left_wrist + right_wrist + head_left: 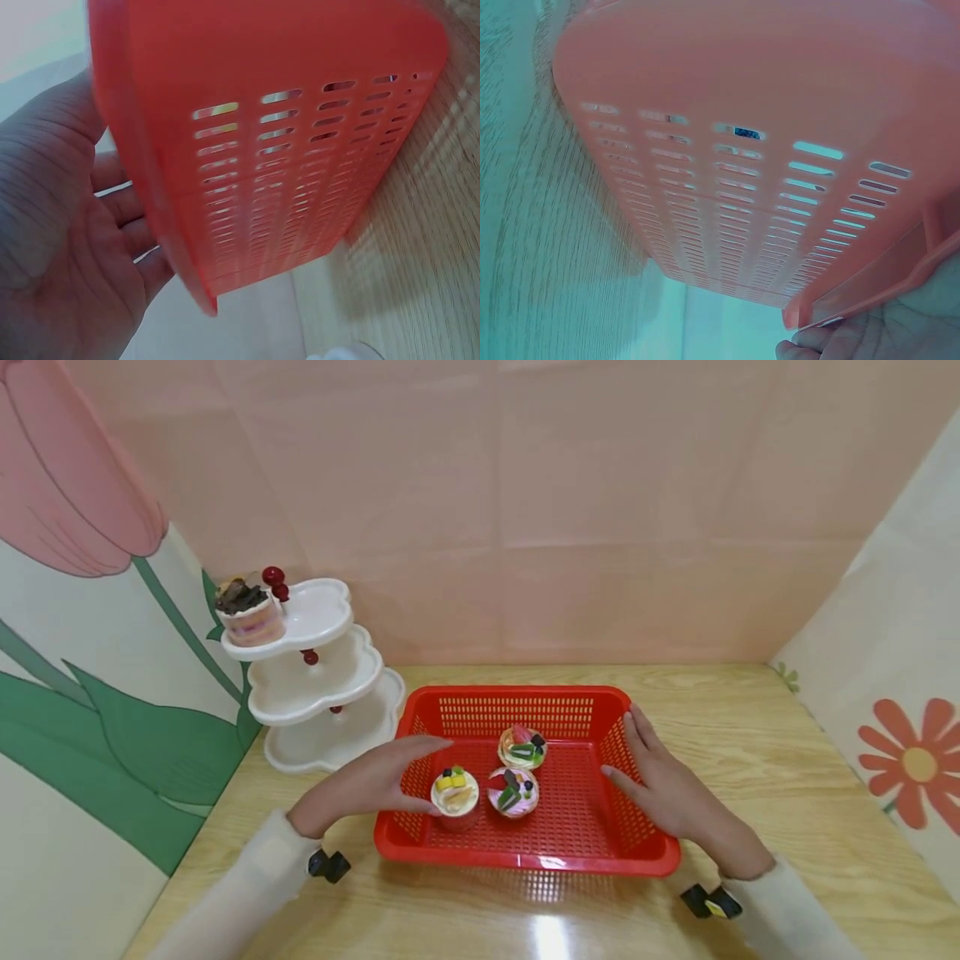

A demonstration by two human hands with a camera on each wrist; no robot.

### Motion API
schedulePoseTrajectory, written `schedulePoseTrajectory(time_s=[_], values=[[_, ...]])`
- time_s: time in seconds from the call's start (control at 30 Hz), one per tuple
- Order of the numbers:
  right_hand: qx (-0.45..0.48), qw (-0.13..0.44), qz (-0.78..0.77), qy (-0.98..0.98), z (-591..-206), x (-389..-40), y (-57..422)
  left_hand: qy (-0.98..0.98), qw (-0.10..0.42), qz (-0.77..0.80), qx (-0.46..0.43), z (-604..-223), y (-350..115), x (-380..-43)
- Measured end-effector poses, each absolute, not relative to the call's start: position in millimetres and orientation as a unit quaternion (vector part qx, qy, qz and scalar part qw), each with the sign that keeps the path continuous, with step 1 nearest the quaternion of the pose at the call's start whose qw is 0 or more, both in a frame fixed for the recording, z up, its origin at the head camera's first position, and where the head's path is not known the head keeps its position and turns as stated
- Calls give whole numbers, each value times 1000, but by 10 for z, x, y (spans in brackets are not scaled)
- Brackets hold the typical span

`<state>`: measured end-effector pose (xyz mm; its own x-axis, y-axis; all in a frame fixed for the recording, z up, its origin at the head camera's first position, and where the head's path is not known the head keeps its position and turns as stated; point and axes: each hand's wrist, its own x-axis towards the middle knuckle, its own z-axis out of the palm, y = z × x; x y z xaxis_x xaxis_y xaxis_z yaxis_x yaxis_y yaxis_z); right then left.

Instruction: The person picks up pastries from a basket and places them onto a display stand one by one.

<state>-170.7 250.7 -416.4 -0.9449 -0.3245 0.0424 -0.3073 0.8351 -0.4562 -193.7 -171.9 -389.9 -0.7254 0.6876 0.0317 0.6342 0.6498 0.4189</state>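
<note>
In the head view a red plastic basket (517, 860) holds three toy cupcakes. One with yellow fruit pieces (455, 792) sits at the left, a pink-cream cupcake (513, 792) beside it, and another fruit-topped one (522, 747) behind. My left hand (371, 781) reaches over the left rim, fingers extended and thumb beside the yellow-topped cupcake; whether they touch I cannot tell. Across the basket, my right hand (671, 797) rests at the right rim, its fingers fairly straight and the thumb inside. Both wrist views show mostly the basket's slotted outer walls (255, 172).
A white three-tier stand (318, 672) with red knobs stands left of the basket. On its top tier sits a toy cake (251, 617) with dark topping. The wooden table (757, 760) meets a pink backdrop behind and flower-printed panels at both sides.
</note>
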Motion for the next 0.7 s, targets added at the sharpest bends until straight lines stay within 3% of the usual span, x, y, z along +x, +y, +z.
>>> schedulePoseTrajectory(time_s=[0.7], values=[[-162,19,-236,958,-4150,-1699,2498,920,134,117,348,-3963,-1467,-2028]])
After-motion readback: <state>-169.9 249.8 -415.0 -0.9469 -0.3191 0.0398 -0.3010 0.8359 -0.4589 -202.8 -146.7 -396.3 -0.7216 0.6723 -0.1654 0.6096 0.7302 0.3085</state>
